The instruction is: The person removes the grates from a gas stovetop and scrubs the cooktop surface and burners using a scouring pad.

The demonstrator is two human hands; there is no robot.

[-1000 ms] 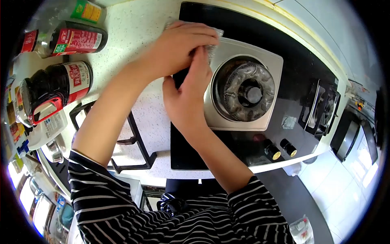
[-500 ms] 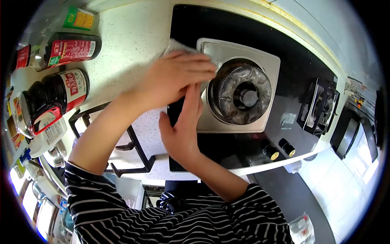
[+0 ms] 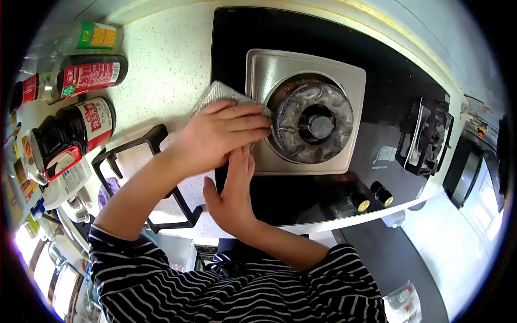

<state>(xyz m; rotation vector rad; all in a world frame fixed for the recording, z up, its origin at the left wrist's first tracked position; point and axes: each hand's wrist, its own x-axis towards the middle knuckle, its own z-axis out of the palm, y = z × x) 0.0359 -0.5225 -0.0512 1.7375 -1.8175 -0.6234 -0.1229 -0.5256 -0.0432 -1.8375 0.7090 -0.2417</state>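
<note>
My left hand [image 3: 215, 132] lies with extended fingers over a silvery grey cloth [image 3: 215, 92], pressing it at the left edge of the square metal burner tray [image 3: 344, 157]. My fingertips are close to the round burner [image 3: 316, 105], which sits in the tray's middle. Just below, my right hand [image 3: 232, 202] has straight fingers and its thumb spread away. Its fingertips reach under my left hand, where they are partly hidden; I cannot tell whether they touch the cloth.
A black pot support [image 3: 186, 207] lies on the speckled counter at left. Behind it stand dark sauce bottles [image 3: 97, 121] with red labels. The black glass hob [image 3: 291, 199] carries two knobs [image 3: 360, 202] and a second burner with a black support [image 3: 428, 137] at right.
Both hands have moved left and my left hand also downward, bringing more of the cloth into sight. The whole view has shifted slightly.
</note>
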